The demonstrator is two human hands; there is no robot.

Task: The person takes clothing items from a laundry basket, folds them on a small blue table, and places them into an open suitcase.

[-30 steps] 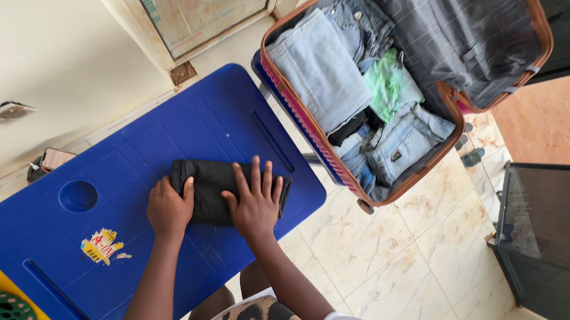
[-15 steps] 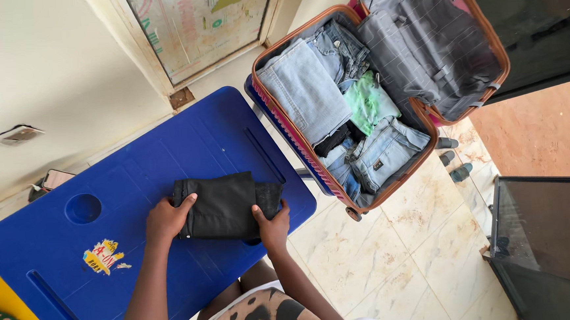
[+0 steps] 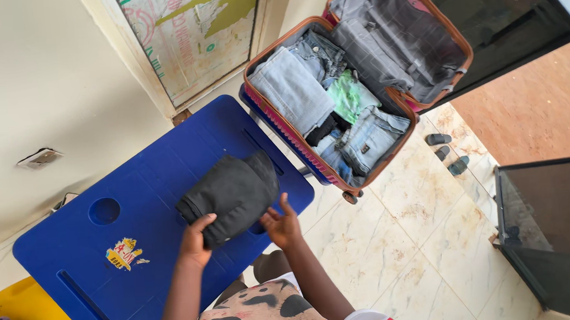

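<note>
From the head view, I am looking down at a blue plastic surface (image 3: pixel 168 187) with a folded black garment (image 3: pixel 231 193) raised just above it. My left hand (image 3: pixel 196 243) is holding the garment's near edge, its grip clamped on the cloth with the thumb on top. My right hand (image 3: pixel 281 224) is sitting at the garment's right side, fingers (image 3: pixel 270 215) spread apart and touching or just under the cloth; I cannot tell which. The garment is hanging over the near right part of the surface, between both hands.

Just beyond the surface's right end, an open suitcase (image 3: pixel 296 133) is lying with folded jeans (image 3: pixel 290 90) and a green cloth (image 3: pixel 347 97) packed inside, its grey-lined lid (image 3: pixel 389 35) leaning back. A pair of sandals (image 3: pixel 446 150) is lying on the tiled floor (image 3: pixel 402 238) near the suitcase.
</note>
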